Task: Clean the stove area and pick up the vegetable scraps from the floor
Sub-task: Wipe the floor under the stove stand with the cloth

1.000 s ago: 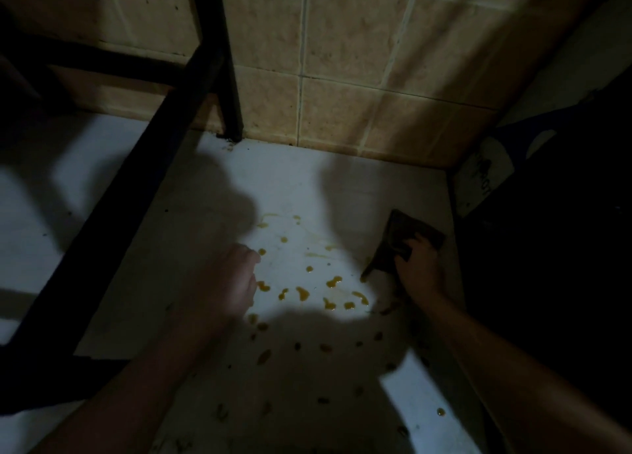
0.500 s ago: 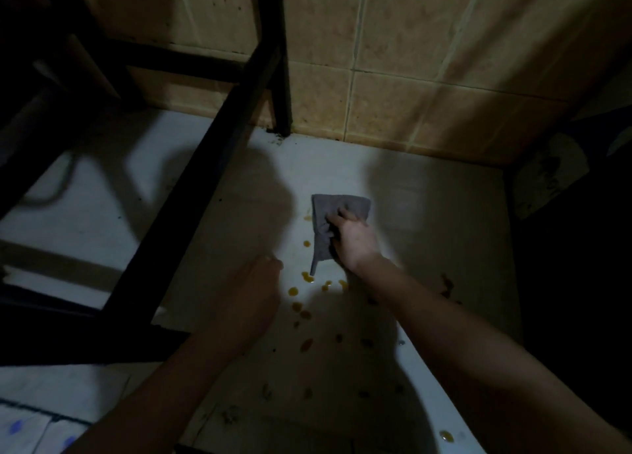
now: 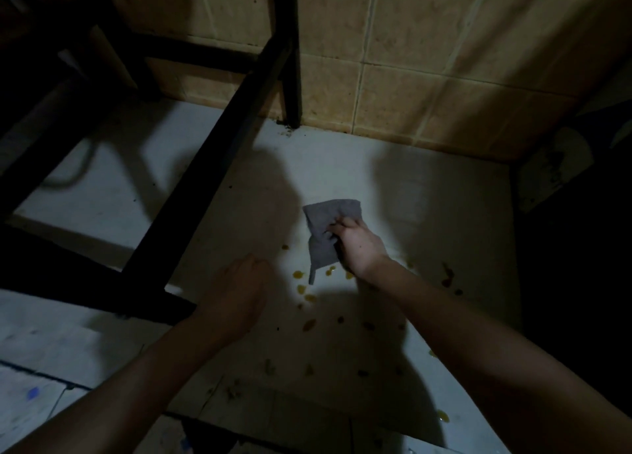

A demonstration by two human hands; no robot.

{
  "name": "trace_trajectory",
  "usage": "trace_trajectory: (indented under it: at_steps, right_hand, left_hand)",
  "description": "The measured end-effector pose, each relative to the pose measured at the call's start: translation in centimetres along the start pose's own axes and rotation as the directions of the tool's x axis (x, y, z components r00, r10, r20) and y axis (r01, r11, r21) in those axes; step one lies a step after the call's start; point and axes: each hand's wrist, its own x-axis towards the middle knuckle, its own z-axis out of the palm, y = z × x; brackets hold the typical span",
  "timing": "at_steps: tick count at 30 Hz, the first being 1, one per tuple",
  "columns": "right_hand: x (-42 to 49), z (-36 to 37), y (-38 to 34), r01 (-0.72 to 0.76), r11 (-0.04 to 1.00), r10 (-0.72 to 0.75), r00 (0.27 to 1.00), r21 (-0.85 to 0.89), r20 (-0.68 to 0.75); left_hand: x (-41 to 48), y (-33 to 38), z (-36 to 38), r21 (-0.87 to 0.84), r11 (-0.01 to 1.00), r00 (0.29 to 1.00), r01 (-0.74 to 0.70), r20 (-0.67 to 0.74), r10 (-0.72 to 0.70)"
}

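A grey cloth (image 3: 326, 229) lies on the white floor (image 3: 427, 193), and my right hand (image 3: 359, 245) grips it, fingers curled into its folds. Yellow-orange scraps and spills (image 3: 301, 284) dot the floor just below the cloth, and more scraps (image 3: 309, 324) lie in shadow nearer to me. My left hand (image 3: 236, 291) hovers over the floor to the left of the spills, its fingers curled under; whether it holds anything is hidden.
A black metal frame (image 3: 212, 166) runs diagonally across the left, with an upright leg (image 3: 290, 77) at the tan tiled wall (image 3: 427, 60). A dark object (image 3: 574, 265) borders the floor on the right. A darker stain (image 3: 448, 277) sits at right.
My right hand swept the cloth from the right side leftward into the middle of the spills; since half a second ago both hands have barely moved. Fewer spills show than before.
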Motion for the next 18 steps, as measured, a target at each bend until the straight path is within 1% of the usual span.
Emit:
trace_trajectory:
  at_steps: [4, 7, 11, 14, 18]
  right_hand:
    - [-1.2, -0.6, 2.3, -0.08, 0.997, 0.081, 0.996, 0.019, -0.03]
    - [-1.9, 0.1, 2.1, -0.151, 0.988, 0.152, 0.987, 0.027, -0.046]
    - [-1.9, 0.7, 0.4, -0.131, 0.991, 0.132, 0.991, 0.042, -0.02]
    - [-1.3, 0.7, -1.1, -0.104, 0.994, 0.104, 0.994, 0.031, 0.015]
    - [-0.3, 1.0, -3.5, -0.058, 0.998, 0.057, 0.996, 0.012, 0.074]
  left_hand:
    - [-0.5, -0.1, -0.3, 0.042, 0.999, 1.0, 0.002, 0.002, -0.002]
    - [-1.1, 0.4, -0.1, 0.034, 0.999, 0.999, -0.01, 0.032, 0.008]
    - [-1.8, 0.5, -0.7, -0.037, 0.999, 1.0, -0.009, 0.015, 0.009]
    - [-2.3, 0.2, -1.1, -0.01, 0.999, 0.999, -0.038, 0.019, 0.038]
    - [-2.9, 0.2, -1.6, 0.005, 1.0, 0.999, -0.021, 0.032, 0.021]
